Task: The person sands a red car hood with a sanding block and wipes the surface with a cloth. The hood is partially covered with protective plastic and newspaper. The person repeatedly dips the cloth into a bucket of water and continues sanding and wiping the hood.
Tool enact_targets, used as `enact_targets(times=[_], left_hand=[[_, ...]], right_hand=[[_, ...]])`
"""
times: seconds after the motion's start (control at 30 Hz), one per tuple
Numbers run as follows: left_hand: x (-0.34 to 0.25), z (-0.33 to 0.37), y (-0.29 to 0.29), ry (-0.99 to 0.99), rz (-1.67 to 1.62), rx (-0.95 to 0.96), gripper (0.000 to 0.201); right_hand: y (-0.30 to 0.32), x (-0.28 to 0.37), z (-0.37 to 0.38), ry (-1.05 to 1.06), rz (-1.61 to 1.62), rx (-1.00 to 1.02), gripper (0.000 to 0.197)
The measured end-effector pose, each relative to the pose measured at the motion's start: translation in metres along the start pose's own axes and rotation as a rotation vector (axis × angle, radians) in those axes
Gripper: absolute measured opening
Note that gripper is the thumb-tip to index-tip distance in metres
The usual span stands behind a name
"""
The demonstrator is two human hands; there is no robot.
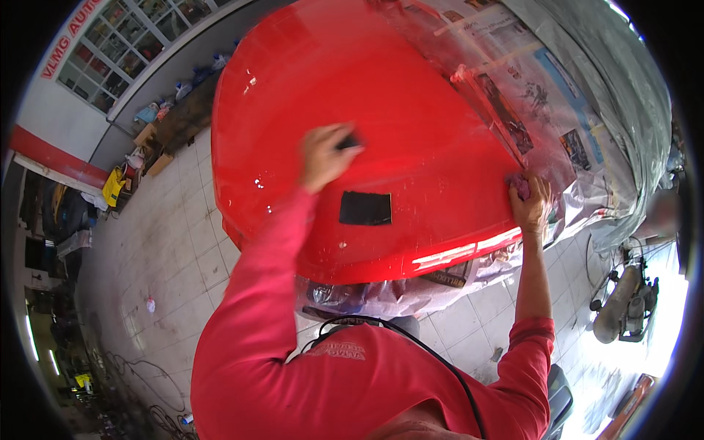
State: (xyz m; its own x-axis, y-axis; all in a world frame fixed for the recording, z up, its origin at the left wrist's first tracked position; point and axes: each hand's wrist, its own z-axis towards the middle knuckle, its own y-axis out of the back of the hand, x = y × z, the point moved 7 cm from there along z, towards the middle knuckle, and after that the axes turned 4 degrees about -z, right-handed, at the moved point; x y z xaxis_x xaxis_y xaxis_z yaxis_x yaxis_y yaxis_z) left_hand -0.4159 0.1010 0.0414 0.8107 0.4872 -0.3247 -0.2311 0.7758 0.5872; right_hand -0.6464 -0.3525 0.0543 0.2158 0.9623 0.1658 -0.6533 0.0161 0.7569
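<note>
A glossy red car panel (pixel 411 110), looking like a hood, stretches out in front of me. My left hand (pixel 324 156), smeared by motion, is closed on a small black piece (pixel 348 141), probably sandpaper, over the panel's middle. Just below that hand, a rectangular black sheet of sandpaper (pixel 365 208) lies flat on the paint. At the panel's right edge my right hand (pixel 533 202) has its fingers curled around a crumpled pinkish-red cloth (pixel 519 185), which rests against the surface. Small whitish spots and reflections show on the left part of the panel.
Newspaper masking (pixel 543 95) and translucent plastic sheeting (pixel 616 95) cover the car to the right. A black hose (pixel 440 359) crosses my torso. An air compressor (pixel 623 304) stands at the right on the tiled floor (pixel 176 242). A low shelf (pixel 176 117) holds items by the left wall.
</note>
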Motion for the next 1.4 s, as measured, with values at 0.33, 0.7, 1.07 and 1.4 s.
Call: enact_targets(times=[0.33, 0.7, 1.07, 1.4], left_hand=[[-0.076, 0.052, -0.081, 0.001, 0.039, 0.007, 0.05], [0.002, 0.031, -0.041, 0.041, 0.383, -0.037, 0.04], [0.013, 0.088, -0.093, 0.389, 0.662, 0.186, 0.053], [0.168, -0.065, 0.099, 0.514, 0.73, 0.038, 0.048]], right_hand=[[0.001, 0.018, -0.001, 0.004, 0.027, -0.025, 0.034], [0.0, 0.0, -0.003, -0.046, -0.001, 0.008, 0.035], [0.003, 0.013, 0.003, -0.021, 0.009, -0.023, 0.034], [0.002, 0.005, -0.001, -0.04, 0.01, -0.048, 0.035]])
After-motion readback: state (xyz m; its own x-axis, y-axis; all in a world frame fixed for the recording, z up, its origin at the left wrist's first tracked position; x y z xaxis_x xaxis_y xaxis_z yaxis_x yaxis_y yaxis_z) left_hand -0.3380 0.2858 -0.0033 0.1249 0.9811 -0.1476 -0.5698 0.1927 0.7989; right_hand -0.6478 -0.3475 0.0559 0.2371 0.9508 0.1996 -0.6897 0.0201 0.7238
